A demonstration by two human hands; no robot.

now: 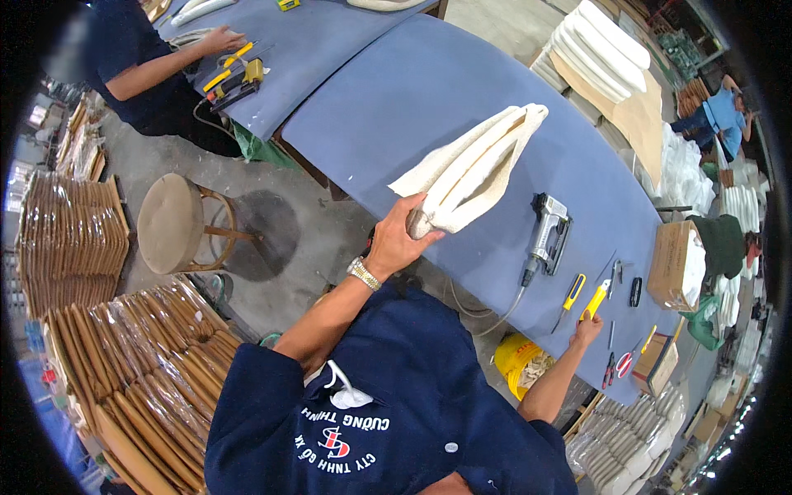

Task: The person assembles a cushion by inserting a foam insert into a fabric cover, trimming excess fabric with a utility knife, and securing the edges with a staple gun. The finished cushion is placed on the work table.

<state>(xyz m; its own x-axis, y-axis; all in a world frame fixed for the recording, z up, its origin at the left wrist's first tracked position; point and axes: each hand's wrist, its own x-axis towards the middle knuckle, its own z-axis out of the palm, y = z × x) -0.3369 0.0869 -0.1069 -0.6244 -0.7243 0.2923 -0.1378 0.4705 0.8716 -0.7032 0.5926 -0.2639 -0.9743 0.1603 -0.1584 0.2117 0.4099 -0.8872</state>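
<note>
Navy shirt [412, 355] nearest; your left grip [399, 241] clamps a cream padded piece [474, 175] by its near end, over the desk [396, 91].
Held one-handed, it could tip; your right grip [586, 330], closed round a yellow-handled tool [595, 300], isn't supporting it.

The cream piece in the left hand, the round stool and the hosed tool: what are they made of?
Cream piece: probably fabric, matte and woven-looking. Round stool: likely wooden legs, judging by their brown tone; its dull tan seat could be cloth or leatherette. Hosed tool: apparently metal, given its silvery sheen.
</note>
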